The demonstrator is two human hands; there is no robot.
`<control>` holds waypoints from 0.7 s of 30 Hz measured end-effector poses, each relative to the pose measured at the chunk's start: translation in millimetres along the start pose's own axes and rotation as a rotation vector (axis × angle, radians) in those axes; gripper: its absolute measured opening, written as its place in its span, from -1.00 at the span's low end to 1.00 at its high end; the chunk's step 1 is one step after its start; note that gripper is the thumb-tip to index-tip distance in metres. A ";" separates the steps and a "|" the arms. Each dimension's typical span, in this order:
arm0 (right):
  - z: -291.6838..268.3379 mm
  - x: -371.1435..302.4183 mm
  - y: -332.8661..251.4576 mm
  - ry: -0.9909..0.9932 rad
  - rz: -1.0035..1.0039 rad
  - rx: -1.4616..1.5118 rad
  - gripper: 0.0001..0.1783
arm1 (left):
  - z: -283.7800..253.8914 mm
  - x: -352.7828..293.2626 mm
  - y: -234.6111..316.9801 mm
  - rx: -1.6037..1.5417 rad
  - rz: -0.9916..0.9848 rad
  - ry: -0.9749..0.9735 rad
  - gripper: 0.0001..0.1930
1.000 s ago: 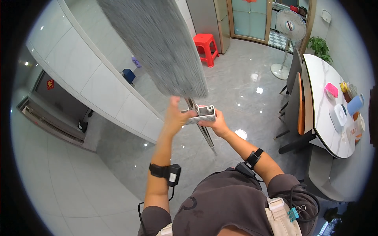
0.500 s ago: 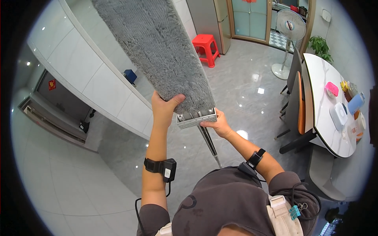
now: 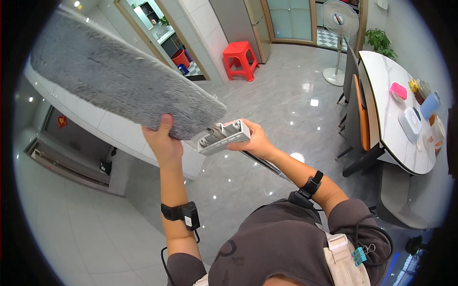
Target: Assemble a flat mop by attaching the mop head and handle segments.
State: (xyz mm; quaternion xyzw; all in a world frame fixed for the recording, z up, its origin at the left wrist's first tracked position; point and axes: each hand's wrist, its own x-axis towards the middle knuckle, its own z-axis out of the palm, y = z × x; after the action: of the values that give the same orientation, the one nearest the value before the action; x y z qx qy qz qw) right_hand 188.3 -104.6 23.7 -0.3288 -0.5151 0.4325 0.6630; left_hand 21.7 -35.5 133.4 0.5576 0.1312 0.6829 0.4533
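Left hand at frame centre pinches the grey mop pad, which stretches to the upper left; right hand fingers clamp the white mop plate just right.

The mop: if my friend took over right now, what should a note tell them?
Left hand: grips the near edge of the grey mop pad, raised up in front.
Right hand: holds the white mop head plate; the handle runs down behind that forearm.
Done: near end of the pad is off the plate; plate end shows bare.
Left: whether the far end of the pad is still attached cannot be seen. Check it.
Around: red stool, fan and white table on the grey floor.
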 end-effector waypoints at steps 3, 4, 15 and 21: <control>-25.9 -11.6 43.3 0.059 -0.189 -0.264 -0.46 | 3.4 13.4 15.4 -0.032 0.026 0.027 -0.45; -27.9 -16.6 57.8 0.059 -0.192 -0.262 -0.46 | 2.9 17.7 19.6 -0.043 0.043 0.071 -0.45; -42.5 -60.1 106.0 0.378 -0.077 -0.455 -0.51 | 47.1 25.3 37.6 -0.097 0.105 0.107 -0.48; -98.1 -60.2 134.9 0.680 0.555 0.367 -0.44 | 53.8 29.5 44.1 -0.098 0.068 0.123 -0.46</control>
State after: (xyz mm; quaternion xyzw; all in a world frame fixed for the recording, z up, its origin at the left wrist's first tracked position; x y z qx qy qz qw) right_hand 245.7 -103.3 -144.0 -0.4544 -0.0768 0.5449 0.7005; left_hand 49.2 -54.9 201.0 0.4959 0.1062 0.7364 0.4479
